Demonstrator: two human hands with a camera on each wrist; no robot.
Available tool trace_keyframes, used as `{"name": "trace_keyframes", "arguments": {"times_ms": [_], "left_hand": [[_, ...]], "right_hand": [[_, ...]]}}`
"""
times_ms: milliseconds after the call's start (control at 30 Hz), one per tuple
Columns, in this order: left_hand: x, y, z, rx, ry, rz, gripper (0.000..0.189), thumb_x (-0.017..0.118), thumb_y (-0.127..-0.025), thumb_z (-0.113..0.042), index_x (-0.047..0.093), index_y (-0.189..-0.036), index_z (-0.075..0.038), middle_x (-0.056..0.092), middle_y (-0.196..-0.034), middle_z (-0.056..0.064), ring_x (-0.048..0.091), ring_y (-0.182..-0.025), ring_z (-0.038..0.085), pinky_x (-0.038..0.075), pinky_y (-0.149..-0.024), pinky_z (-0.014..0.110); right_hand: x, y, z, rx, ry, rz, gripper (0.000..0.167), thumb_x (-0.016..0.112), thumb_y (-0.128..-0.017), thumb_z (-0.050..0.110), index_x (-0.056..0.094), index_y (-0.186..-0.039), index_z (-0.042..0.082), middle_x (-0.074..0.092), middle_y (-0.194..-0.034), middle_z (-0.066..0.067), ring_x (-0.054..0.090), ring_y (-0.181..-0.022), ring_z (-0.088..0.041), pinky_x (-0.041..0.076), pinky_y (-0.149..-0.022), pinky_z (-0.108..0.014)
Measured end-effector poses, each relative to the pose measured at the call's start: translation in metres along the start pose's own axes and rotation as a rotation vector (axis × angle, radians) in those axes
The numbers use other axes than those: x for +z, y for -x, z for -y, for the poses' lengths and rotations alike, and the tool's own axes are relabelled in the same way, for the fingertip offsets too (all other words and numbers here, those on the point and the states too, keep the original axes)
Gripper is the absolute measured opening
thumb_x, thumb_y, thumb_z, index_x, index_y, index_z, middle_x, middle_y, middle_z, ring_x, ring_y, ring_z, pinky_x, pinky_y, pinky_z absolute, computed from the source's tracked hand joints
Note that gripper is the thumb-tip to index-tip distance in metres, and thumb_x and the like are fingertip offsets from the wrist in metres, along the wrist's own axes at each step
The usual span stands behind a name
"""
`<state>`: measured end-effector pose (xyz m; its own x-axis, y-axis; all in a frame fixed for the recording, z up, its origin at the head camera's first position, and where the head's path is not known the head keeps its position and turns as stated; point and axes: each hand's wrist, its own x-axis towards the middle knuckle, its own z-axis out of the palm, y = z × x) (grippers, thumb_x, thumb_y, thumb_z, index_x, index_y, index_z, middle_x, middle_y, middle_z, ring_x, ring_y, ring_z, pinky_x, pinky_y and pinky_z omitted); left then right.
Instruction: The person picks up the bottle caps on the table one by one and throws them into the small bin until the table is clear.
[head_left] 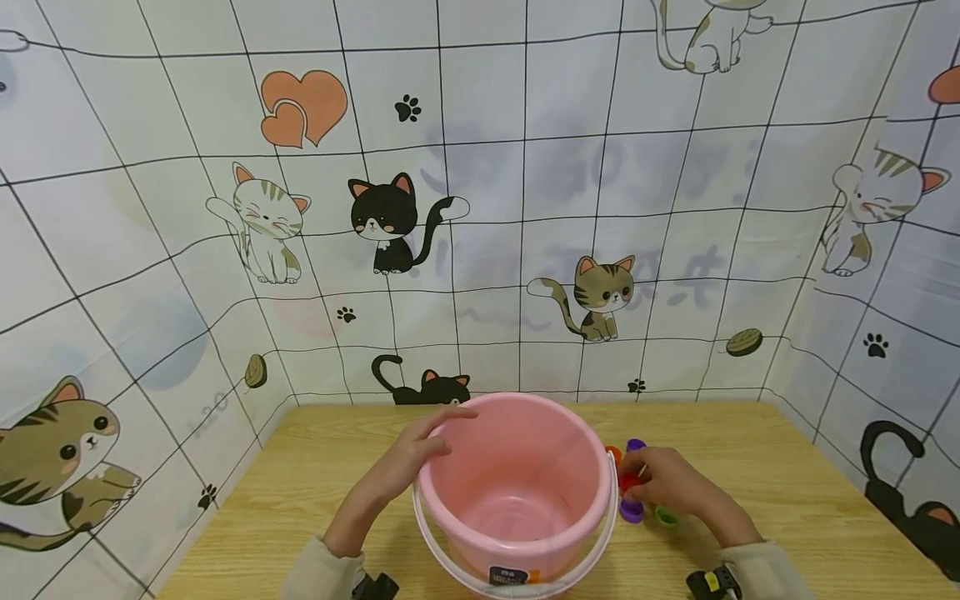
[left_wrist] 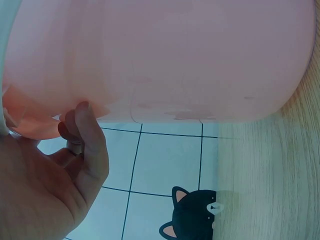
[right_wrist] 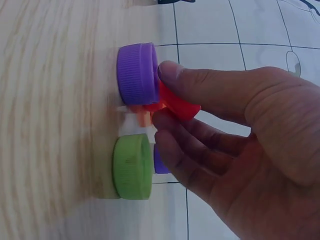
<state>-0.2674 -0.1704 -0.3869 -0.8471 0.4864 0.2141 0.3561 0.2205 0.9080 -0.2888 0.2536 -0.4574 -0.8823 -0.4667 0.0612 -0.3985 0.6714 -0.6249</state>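
Observation:
A pink plastic bucket (head_left: 517, 500) stands on the table with its mouth tipped toward me, and its inside holds nothing I can see. My left hand (head_left: 401, 462) grips the bucket's left rim, as the left wrist view also shows the hand (left_wrist: 65, 185) against the pink wall. Right of the bucket, my right hand (head_left: 671, 482) pinches a red bottle cap (right_wrist: 185, 106) between thumb and fingers. Around it on the table are a ribbed purple cap (right_wrist: 136, 74), a green cap (right_wrist: 131, 167), a second purple cap (head_left: 636, 445) and an orange cap (head_left: 614, 453), partly hidden.
The bucket's white handle (head_left: 438, 546) hangs down over its front. The wooden table (head_left: 337, 442) reaches back to a cloth wall (head_left: 487, 317) printed with cats and grid lines, which also encloses the left and right sides.

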Motion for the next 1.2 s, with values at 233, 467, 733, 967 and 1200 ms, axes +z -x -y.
{"name": "trace_keyframes", "arguments": {"times_ms": [233, 467, 733, 967, 1200], "left_hand": [[0.0, 0.0, -0.001, 0.012, 0.011, 0.006, 0.055, 0.047, -0.094, -0.007, 0.056, -0.147, -0.016, 0.05, -0.15, 0.023, 0.074, -0.081, 0.04, 0.063, -0.069, 0.036], [0.0, 0.001, -0.001, 0.005, 0.009, 0.001, 0.055, 0.047, -0.094, -0.007, 0.057, -0.147, -0.017, 0.049, -0.151, 0.022, 0.073, -0.081, 0.04, 0.063, -0.069, 0.035], [0.002, 0.0, -0.001, 0.006, 0.018, -0.008, 0.054, 0.047, -0.093, -0.008, 0.057, -0.146, -0.018, 0.05, -0.149, 0.023, 0.073, -0.081, 0.042, 0.063, -0.07, 0.04], [0.003, -0.001, 0.001, 0.037, 0.029, 0.0, 0.054, 0.046, -0.093, -0.008, 0.057, -0.145, -0.016, 0.05, -0.149, 0.022, 0.072, -0.084, 0.042, 0.063, -0.071, 0.038], [0.004, 0.0, 0.0, 0.038, 0.051, 0.008, 0.054, 0.045, -0.094, -0.007, 0.056, -0.145, -0.014, 0.053, -0.143, 0.025, 0.072, -0.083, 0.046, 0.063, -0.07, 0.041]], "right_hand": [[-0.004, 0.0, 0.009, -0.031, 0.001, 0.014, 0.017, 0.08, -0.088, 0.017, 0.076, -0.103, 0.011, 0.07, -0.091, -0.001, 0.061, -0.075, -0.006, 0.053, -0.06, -0.024], [-0.006, -0.001, 0.016, -0.056, 0.047, -0.007, 0.02, 0.079, -0.089, 0.023, 0.077, -0.107, 0.013, 0.069, -0.094, 0.002, 0.059, -0.079, -0.003, 0.053, -0.065, -0.024], [-0.004, -0.002, 0.016, -0.069, 0.082, -0.039, 0.019, 0.08, -0.089, 0.028, 0.077, -0.103, 0.017, 0.067, -0.092, 0.007, 0.059, -0.081, -0.002, 0.053, -0.066, -0.024], [-0.003, -0.002, 0.014, -0.065, 0.086, -0.053, 0.017, 0.08, -0.089, 0.028, 0.077, -0.102, 0.018, 0.069, -0.093, 0.008, 0.061, -0.081, -0.002, 0.053, -0.067, -0.024], [-0.002, -0.003, 0.014, -0.092, 0.079, -0.042, 0.014, 0.077, -0.091, 0.028, 0.076, -0.102, 0.019, 0.07, -0.094, 0.008, 0.062, -0.082, -0.004, 0.054, -0.067, -0.024]]}}
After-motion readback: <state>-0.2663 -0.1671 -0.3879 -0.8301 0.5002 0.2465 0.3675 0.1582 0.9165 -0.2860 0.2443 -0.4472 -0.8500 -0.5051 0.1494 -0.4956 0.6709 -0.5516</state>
